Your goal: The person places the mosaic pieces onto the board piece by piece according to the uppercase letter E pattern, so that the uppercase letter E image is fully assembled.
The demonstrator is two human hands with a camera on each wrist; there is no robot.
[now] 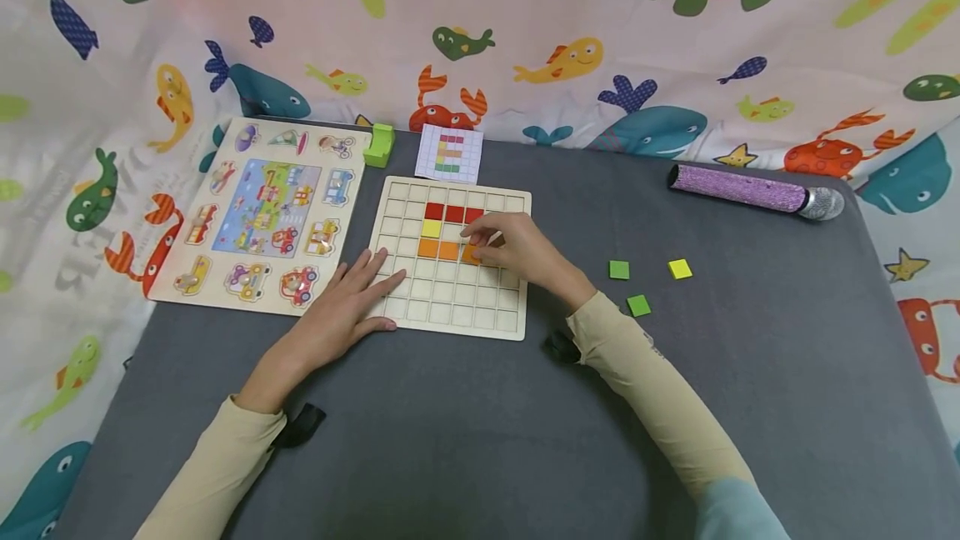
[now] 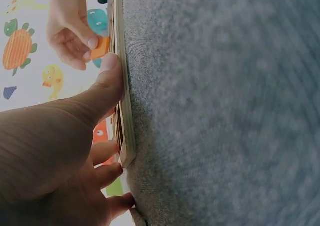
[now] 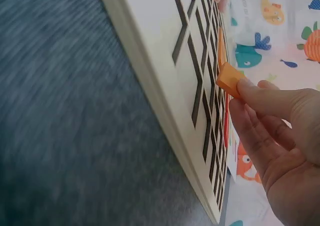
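My right hand (image 1: 519,248) pinches an orange square tile (image 3: 231,80) between thumb and fingertips, tilted close over the wooden grid board (image 1: 457,315). Two more orange tiles (image 1: 447,251) lie in the grid just left of it. Above them are a yellow tile (image 1: 431,228) and a row of three red tiles (image 1: 453,213). My left hand (image 1: 333,313) rests with spread fingers at the board's left edge. In the left wrist view its thumb (image 2: 111,66) lies along the board's near edge.
A pattern card (image 1: 448,154) lies behind the board, beside a green block (image 1: 379,145). A picture puzzle (image 1: 262,286) lies to the left. Two loose green tiles (image 1: 618,270) and a loose yellow tile (image 1: 680,268) are at the right, with a purple microphone (image 1: 742,187) farther back.
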